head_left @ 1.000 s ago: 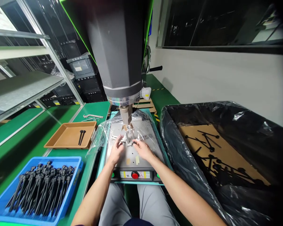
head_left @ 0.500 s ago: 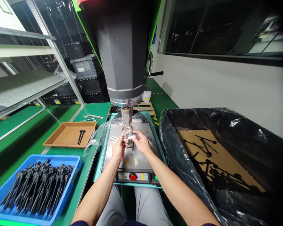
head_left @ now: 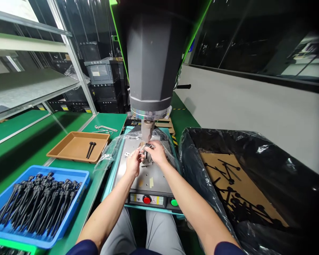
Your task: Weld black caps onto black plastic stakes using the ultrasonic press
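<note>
The left hand [head_left: 133, 163], pinching a thin pale strip [head_left: 141, 148], and right hand [head_left: 158, 153], pinching a dark piece [head_left: 148, 145], have drawn together above the metal plate [head_left: 160, 181], apparently handling both jointly.

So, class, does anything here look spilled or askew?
Nothing looks spilled. Black parts on the cardboard at right lie askew, crossing at mixed angles, unlike the roughly aligned ones in the blue tray.
</note>
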Demonstrator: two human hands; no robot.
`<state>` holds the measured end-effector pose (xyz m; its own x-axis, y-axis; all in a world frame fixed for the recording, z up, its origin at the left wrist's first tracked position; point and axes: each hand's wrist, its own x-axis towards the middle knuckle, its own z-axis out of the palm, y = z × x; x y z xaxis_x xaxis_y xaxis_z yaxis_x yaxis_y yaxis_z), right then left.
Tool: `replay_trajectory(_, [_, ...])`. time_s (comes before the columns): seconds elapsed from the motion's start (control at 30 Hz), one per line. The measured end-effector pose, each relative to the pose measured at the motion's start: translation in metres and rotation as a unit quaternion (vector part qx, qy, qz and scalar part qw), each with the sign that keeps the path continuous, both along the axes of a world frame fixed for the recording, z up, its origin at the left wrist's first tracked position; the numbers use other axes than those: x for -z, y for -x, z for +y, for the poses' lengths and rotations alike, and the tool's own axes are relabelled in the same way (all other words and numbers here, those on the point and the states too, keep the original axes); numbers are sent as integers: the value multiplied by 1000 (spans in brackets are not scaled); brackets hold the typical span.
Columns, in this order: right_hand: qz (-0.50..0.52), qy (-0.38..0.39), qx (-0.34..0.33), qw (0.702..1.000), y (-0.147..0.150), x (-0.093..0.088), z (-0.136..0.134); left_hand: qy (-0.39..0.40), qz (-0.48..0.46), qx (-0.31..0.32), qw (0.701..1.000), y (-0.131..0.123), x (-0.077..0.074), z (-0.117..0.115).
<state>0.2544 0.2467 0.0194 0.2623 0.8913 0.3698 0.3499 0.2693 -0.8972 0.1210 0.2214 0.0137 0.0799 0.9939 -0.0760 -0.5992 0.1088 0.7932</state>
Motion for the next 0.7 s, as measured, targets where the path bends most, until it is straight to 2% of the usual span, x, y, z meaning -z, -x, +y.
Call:
replay_trajectory(0.2, [8,7,23,1000,3,2,9,3,-13,-10,1000,-2,-1,6])
replay_trajectory(0.37, [45,8,50,998,12,8,11,5,-43,-10,999,-1,-15,16])
replay_trajectory(0.5, [49,23,8,998,10,10,11,-6,-51,-11,999,1,-23,25])
replay_trajectory(0.7, [11,-3,-74,997,-8,6,12,8,-42,-12,999,4,-22,27])
